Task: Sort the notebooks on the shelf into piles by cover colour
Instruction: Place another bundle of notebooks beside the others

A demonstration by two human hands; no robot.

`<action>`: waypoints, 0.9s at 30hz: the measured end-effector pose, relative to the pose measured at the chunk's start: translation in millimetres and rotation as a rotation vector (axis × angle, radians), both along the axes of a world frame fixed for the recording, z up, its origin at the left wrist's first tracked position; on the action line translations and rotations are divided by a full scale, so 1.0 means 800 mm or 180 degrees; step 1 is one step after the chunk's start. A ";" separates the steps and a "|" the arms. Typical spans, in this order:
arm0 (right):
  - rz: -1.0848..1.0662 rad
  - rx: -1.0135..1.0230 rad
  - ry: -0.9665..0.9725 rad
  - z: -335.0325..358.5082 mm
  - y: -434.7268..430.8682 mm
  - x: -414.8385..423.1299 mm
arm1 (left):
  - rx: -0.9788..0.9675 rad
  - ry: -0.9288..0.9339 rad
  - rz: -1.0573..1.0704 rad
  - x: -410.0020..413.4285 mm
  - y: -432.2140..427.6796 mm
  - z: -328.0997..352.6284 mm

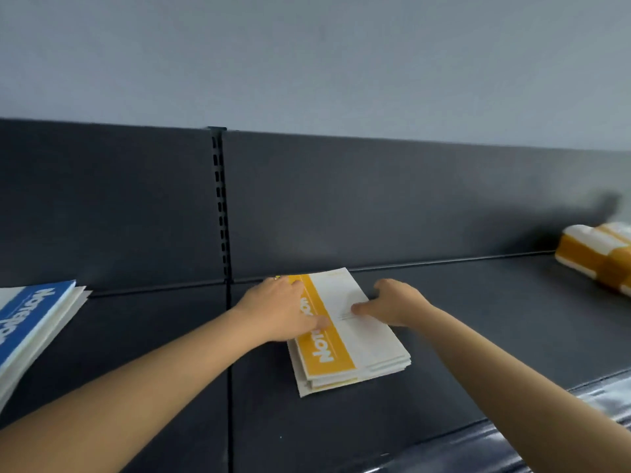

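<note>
Yellow notebooks (345, 339) stacked on the shelf (478, 319), blue pile (30, 322) well left. Your left hand (280, 308) presses flat, fingers (316, 323) straight; right hand (396, 303) curls round the right edge, thumb on top. Square the edges before letting go.

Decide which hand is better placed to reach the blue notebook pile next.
Left, probably. The left hand rests on the left side of the yellow pile, nearer the blue pile at far left; the right hand would have to cross over.
</note>
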State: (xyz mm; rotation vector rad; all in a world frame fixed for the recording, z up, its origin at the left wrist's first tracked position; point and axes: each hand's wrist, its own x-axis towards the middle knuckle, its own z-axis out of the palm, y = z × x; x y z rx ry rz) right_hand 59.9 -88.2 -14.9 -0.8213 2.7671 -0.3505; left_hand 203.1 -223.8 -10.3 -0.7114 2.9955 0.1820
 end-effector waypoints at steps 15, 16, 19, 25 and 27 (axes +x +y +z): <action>-0.0052 -0.1848 -0.2987 0.003 -0.030 -0.008 | 0.3577 0.1987 0.1938 -0.003 0.010 0.004; -0.0012 -0.1972 -0.3109 0.010 -0.032 -0.001 | 0.3503 0.2056 0.1989 0.004 0.005 0.005; 0.0045 -0.2355 -0.3319 0.038 -0.041 0.024 | 0.3703 0.2182 0.2189 0.039 -0.012 0.009; 0.0144 -0.2697 -0.3543 0.063 -0.105 0.127 | 0.3693 0.2373 0.1981 0.148 -0.064 0.045; 0.0237 -0.2728 -0.3525 0.063 -0.137 0.178 | 0.3341 0.2498 0.1998 0.198 -0.093 0.054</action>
